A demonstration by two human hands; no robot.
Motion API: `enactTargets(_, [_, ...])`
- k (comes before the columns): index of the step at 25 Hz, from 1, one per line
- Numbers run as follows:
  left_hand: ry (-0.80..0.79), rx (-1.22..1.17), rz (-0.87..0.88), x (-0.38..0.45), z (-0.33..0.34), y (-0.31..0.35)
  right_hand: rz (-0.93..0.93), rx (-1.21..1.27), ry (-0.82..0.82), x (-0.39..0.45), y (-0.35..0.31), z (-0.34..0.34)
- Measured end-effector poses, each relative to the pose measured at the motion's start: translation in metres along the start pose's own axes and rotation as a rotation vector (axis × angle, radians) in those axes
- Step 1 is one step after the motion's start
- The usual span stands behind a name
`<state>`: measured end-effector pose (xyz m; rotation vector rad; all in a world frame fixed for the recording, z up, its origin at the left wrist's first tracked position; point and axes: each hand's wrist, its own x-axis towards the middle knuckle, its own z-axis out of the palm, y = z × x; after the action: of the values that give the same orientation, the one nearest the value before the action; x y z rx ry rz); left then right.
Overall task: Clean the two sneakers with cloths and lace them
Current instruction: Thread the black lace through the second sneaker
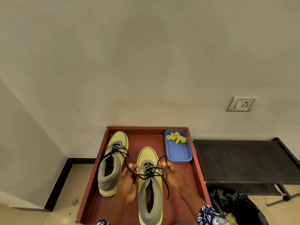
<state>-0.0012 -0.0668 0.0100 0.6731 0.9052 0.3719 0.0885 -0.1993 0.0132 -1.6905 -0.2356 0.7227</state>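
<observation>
Over the near sneaker I pinch one lace loop per hand, left hand and right hand; pulled apart, probably to tighten the bow.

Two yellow-grey sneakers, left sneaker and right sneaker, stand black-laced, toes away.

The red-brown worktop carries two sneakers, left and right, and a blue tray beyond the right sneaker.
</observation>
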Motion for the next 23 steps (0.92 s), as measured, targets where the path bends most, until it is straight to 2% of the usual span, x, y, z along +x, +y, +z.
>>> enactTargets(5, [0.065, -0.001, 0.016, 0.002, -0.001, 0.0, -0.052, -0.14, 0.046, 0.008, 0.013, -0.004])
enactTargets(11, [0.168, -0.094, 0.005, 0.007, 0.004, 0.0, -0.073, -0.198, 0.109, 0.014, 0.021, -0.004])
enactTargets(17, [0.238, -0.153, 0.006, 0.015, 0.001, -0.002, 0.029, -0.067, 0.21, 0.016, 0.022, -0.008])
enactTargets(20, [0.195, -0.17, -0.009, 0.013, 0.0, -0.003, 0.065, 0.03, 0.223, 0.01, 0.016, -0.004])
enactTargets(23, [0.037, -0.219, -0.038, 0.01, -0.007, -0.007, 0.098, 0.134, 0.16, 0.005, 0.011, -0.002])
